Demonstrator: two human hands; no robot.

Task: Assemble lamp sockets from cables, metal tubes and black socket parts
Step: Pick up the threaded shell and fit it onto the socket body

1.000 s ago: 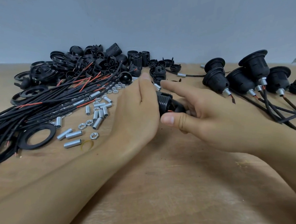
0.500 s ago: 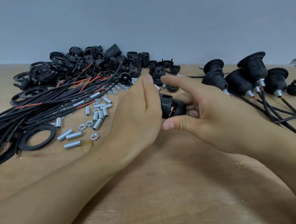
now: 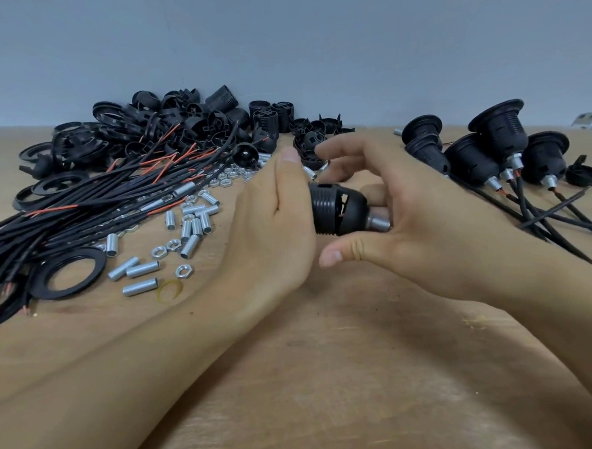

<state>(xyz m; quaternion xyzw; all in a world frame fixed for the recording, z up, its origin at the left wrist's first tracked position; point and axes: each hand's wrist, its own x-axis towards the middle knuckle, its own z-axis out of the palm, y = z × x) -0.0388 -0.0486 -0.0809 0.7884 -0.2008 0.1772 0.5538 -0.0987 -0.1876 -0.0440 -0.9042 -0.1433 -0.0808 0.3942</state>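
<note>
Black socket [image 3: 338, 210] gripped by left hand [image 3: 270, 225]; right hand [image 3: 408, 225] loosely spread around its metal tube [image 3: 380, 224]. Cables [image 3: 81, 215] left of socket; finished sockets [image 3: 489, 152] right.

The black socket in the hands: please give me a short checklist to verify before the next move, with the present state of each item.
1. Left hand grips the threaded black socket: ok.
2. Metal tube sits in the socket's narrow end: ok.
3. Right hand grip on the tube: cannot tell, the fingers hide it.
4. Cable through the tube: cannot tell, none visible.
5. Loose black ring within reach on the table: ok.
</note>
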